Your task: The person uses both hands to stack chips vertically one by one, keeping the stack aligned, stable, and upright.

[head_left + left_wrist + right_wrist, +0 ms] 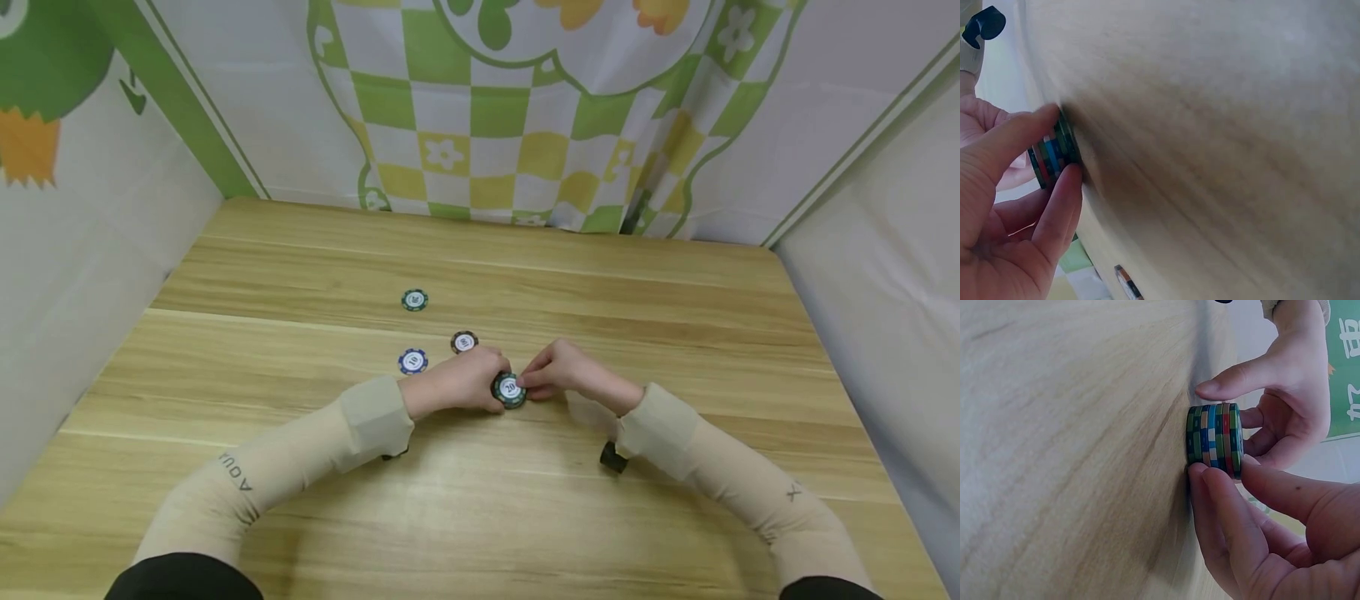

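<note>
A short stack of poker chips (510,390) stands on the table between both hands, its top chip green and marked 20. From the left, my left hand (463,380) grips it, thumb on the near side and fingers on the far side. My right hand (570,371) pinches the stack from the right, with thumb at the top edge and fingertips low on its side. Green, blue, red and pale edges show along the stack (1213,439) in the right wrist view.
Three loose chips lie flat on the wooden table (480,517): a green chip (415,300) farthest back, a blue chip (413,361) behind the left wrist, and a dark brown chip (464,342) just beyond the left hand. A patterned curtain (495,117) hangs at the back edge.
</note>
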Motion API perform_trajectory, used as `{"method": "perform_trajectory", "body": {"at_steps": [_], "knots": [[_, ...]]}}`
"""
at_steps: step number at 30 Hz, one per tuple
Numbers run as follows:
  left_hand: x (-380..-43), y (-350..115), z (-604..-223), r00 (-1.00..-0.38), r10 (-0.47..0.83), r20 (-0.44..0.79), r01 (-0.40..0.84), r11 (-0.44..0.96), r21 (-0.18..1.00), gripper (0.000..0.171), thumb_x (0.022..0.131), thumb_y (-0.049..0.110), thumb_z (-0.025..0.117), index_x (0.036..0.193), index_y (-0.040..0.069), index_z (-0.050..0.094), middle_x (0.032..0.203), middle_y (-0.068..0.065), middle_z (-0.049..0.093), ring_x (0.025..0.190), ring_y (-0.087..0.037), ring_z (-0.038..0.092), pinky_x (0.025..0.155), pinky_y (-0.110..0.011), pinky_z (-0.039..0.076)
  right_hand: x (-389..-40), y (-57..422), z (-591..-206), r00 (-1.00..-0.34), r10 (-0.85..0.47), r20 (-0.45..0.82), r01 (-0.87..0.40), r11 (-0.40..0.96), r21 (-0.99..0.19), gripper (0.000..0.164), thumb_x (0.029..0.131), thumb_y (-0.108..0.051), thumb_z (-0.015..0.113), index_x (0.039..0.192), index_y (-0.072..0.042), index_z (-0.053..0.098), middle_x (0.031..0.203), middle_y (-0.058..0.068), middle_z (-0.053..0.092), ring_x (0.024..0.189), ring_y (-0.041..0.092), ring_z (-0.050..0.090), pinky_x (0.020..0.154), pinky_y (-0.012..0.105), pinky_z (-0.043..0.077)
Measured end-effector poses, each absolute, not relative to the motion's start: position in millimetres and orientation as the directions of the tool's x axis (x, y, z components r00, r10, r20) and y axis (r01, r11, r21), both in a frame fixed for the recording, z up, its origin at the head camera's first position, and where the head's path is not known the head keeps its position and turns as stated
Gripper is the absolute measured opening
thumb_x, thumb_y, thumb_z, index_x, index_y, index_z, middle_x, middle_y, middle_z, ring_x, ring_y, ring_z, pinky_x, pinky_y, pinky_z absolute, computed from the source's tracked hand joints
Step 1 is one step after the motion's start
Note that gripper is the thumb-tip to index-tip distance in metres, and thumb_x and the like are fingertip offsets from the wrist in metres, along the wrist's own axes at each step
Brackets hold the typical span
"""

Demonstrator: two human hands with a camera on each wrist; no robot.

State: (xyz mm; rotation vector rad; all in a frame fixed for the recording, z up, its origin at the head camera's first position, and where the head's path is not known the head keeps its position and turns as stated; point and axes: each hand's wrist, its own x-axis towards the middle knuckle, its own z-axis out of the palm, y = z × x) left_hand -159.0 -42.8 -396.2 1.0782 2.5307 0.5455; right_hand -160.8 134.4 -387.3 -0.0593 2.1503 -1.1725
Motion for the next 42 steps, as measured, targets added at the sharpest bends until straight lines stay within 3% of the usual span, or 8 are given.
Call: {"method": "perform_trajectory", "body": {"at_steps": [7,14,20,24,33,42], "knots": [[-165.6,-49.3,-384.8,-0.644,0.730,-0.229,0.582,0.661,0.473,0.043,0.065,0.024,0.081,0.097,0.000,0.064,0.083,-0.004,0.060,0.073,-0.014,0.052,0.066,-0.025,0.045,-161.6,134.9,-388.9,-0.764,-0.340,-0.549,0.281,0.590,-0.757,0.019,0.081,-0.006,0.066,0.094,0.009,0.067,0.087,0.016,0.068,0.065,0.010,0.064,0.063,0.023,0.053],[-174.6,-57.4,-367.2,-0.637,0.724,-0.263,0.592,0.679,0.434,0.039,0.077,0.020,0.071,0.110,0.001,0.061,0.102,-0.011,0.062,0.092,-0.022,0.058,0.079,-0.032,0.047,-160.5,134.9,-388.4,-0.769,-0.335,-0.544,0.279,0.590,-0.758,0.018,0.081,-0.007,0.067,0.092,0.008,0.068,0.084,0.014,0.068,0.061,0.008,0.063,0.061,0.023,0.053],[-185.6,-63.3,-363.3,-0.659,0.727,-0.194,0.612,0.667,0.424,0.031,0.081,0.014,0.066,0.108,-0.001,0.061,0.097,-0.013,0.064,0.087,-0.022,0.059,0.077,-0.031,0.048,-161.0,134.8,-389.3,-0.771,-0.330,-0.545,0.275,0.599,-0.752,0.017,0.081,-0.007,0.067,0.090,0.007,0.068,0.082,0.012,0.068,0.060,0.008,0.062,0.061,0.024,0.053],[-191.4,-67.6,-363.5,-0.696,0.698,-0.169,0.588,0.689,0.424,0.027,0.084,0.012,0.063,0.107,-0.002,0.062,0.095,-0.013,0.064,0.084,-0.020,0.059,0.074,-0.030,0.048,-161.5,134.8,-389.8,-0.770,-0.326,-0.549,0.278,0.603,-0.748,0.017,0.081,-0.008,0.067,0.090,0.006,0.069,0.081,0.012,0.069,0.060,0.008,0.063,0.062,0.025,0.053],[-202.6,-77.4,-372.5,-0.827,0.535,-0.175,0.407,0.783,0.471,0.027,0.088,0.013,0.059,0.109,-0.002,0.060,0.099,-0.012,0.063,0.089,-0.022,0.058,0.079,-0.033,0.048,-162.0,135.5,-391.6,-0.773,-0.339,-0.536,0.274,0.583,-0.765,0.018,0.081,-0.007,0.067,0.090,0.008,0.068,0.081,0.012,0.068,0.060,0.008,0.062,0.062,0.024,0.053],[-210.2,-82.8,-382.0,-0.855,0.458,-0.242,0.300,0.819,0.490,0.025,0.084,0.015,0.064,0.101,-0.002,0.062,0.094,-0.012,0.062,0.081,-0.021,0.056,0.074,-0.033,0.047,-160.1,134.5,-390.9,-0.774,-0.335,-0.537,0.283,0.576,-0.767,0.018,0.081,-0.006,0.067,0.091,0.008,0.068,0.083,0.013,0.068,0.060,0.008,0.062,0.062,0.024,0.053]]}}
